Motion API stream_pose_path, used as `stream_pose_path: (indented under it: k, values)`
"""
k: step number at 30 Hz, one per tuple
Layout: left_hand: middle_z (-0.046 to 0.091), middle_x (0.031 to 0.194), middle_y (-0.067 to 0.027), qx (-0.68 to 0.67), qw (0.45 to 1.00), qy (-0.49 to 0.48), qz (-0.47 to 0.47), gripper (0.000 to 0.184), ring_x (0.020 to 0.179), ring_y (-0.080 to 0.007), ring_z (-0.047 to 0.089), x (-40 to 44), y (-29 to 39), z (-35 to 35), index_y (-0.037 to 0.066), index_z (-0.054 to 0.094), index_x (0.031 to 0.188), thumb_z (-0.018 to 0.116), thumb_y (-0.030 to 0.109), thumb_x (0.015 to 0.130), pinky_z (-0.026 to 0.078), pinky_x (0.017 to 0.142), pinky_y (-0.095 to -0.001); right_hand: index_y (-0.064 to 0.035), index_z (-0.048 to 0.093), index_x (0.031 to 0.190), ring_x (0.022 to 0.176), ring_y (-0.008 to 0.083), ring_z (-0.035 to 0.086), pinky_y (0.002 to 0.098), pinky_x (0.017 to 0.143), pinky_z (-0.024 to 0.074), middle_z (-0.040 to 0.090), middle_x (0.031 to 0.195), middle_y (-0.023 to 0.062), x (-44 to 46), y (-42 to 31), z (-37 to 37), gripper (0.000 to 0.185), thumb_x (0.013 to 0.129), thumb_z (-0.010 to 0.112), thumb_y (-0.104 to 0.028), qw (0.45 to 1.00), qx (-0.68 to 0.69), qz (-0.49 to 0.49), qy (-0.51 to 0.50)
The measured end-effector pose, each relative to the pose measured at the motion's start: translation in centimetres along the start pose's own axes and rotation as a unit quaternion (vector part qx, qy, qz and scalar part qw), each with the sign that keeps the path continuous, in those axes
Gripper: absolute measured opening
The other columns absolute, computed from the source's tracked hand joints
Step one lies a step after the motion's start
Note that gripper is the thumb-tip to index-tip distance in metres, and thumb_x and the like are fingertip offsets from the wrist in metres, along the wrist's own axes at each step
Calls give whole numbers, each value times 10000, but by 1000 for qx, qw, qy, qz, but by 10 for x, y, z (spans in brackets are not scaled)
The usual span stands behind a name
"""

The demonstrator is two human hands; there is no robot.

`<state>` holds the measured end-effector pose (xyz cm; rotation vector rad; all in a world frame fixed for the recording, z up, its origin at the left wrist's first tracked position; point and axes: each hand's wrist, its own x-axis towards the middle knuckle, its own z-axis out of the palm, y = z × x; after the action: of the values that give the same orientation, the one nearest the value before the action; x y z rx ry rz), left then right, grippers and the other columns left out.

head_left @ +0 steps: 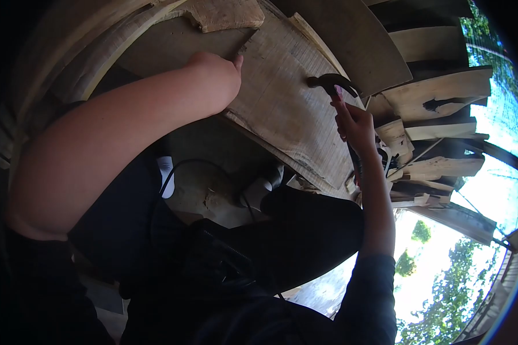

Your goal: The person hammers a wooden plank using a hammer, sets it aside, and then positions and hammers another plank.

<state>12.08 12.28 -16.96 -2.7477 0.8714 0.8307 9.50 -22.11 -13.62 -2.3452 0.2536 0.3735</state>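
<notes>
My right hand [355, 126] is wrapped round the handle of a claw hammer [331, 81]. The hammer's dark head is over the wide rough-sawn wooden board [288, 86], its claw pointing to the right. My left hand [217, 76] is curled at the board's left edge, thumb toward a thin dark pointed shape [248, 41] there. My own wrist and the back of the hand hide most of its fingers, so what they grip cannot be made out.
A thick wood piece [227, 12] lies at the top. Several planks [431, 95] are stacked along the right, beside a bright opening with foliage. A black cable [198, 162] runs over the floor near my feet. Curved timber [106, 54] stands at the left.
</notes>
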Motion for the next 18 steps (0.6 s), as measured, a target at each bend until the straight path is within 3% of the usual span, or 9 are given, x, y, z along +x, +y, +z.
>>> stream_pose_path:
  k: [1,5,7,9,11,15,17,18]
  values:
    - [721,934,-115,19,1000,17,0,1028,911,-290,708,-3,-2,-2,-33,201,1600,811,325,854,584,779,-381,8,727,1165,482,34,466,227,427,353,518,613,-37,0,-3,1,409,1044,625,-368,1000,0,1,5]
    - [719,902,-104,33,998,46,-17,995,890,-281,711,-5,-11,-6,-28,283,1580,838,282,815,587,752,-376,-19,764,1109,538,22,475,221,478,368,548,642,-58,-8,-12,-2,359,1014,674,-354,999,-47,-10,2]
    - [716,884,-95,11,997,74,3,955,860,-268,714,-8,-17,-5,-20,333,1564,838,268,807,588,718,-370,-11,762,1070,553,20,483,220,485,367,560,659,-61,-11,-10,-3,361,1001,693,-359,997,-7,1,-76]
    - [714,877,-90,9,997,70,-1,941,844,-260,712,-9,-17,-6,-14,346,1561,836,261,806,586,701,-368,-7,769,997,566,30,499,240,502,384,563,640,-47,-13,-7,-4,362,978,723,-366,996,-43,16,-80]
    - [712,871,-85,8,998,69,0,927,827,-252,711,-10,-15,-8,-9,360,1557,833,255,805,585,685,-367,-4,767,903,566,51,517,271,523,403,583,617,-15,-15,-3,-10,355,954,752,-355,980,-174,-54,-77]
    - [709,865,-80,28,997,70,-9,915,827,-245,704,-7,-12,-4,-4,351,1563,820,249,820,584,675,-367,6,751,834,567,72,517,300,541,414,604,606,23,-28,-25,-5,356,924,784,-337,975,-188,-25,-118]
    - [709,865,-80,35,997,75,-9,910,829,-243,703,-8,-13,-6,-3,349,1565,816,246,824,584,671,-367,11,758,875,566,82,514,306,543,415,621,616,36,-28,-23,-2,326,910,798,-311,964,-183,-130,-140]
    - [708,1064,-76,11,999,46,-6,834,960,-239,702,-13,-13,-13,-13,349,1565,749,188,862,577,728,-369,11,758,875,566,82,514,306,543,415,621,616,36,-28,-24,-2,326,910,798,-311,964,-183,-130,-140]
